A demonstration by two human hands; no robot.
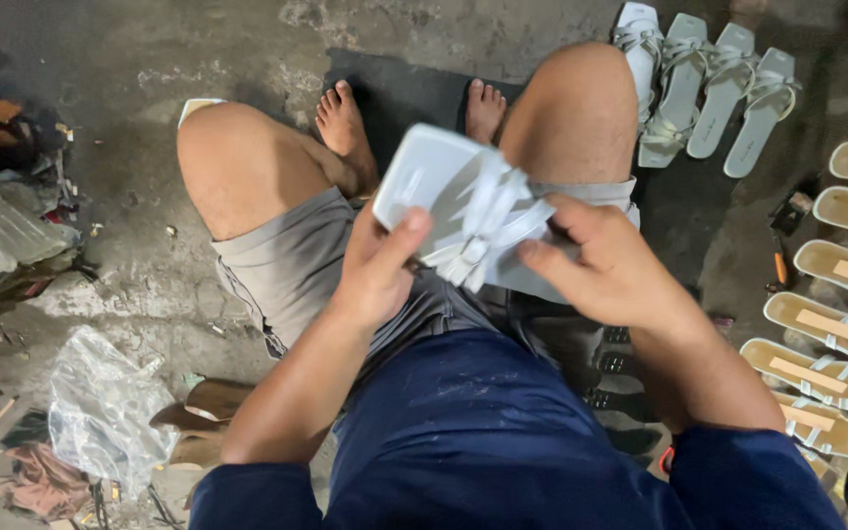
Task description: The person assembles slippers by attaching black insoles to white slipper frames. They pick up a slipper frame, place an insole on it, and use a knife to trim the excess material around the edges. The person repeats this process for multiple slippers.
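I sit on a concrete floor with my knees up and hold a pale grey-white sandal (444, 191) over my lap. My left hand (377, 265) grips its near left side, thumb on the insole. The fingers of my right hand (606, 265) pinch its crossed white straps (488, 224) from the right. The sandal tilts, toe end up toward the left.
Several white strapped sandals (709, 88) lie on the floor at the upper right. A column of beige-soled sandals (841, 329) runs down the right edge. Clear plastic bags (100, 407) and scraps lie at the lower left. A dark mat (395, 88) is under my feet.
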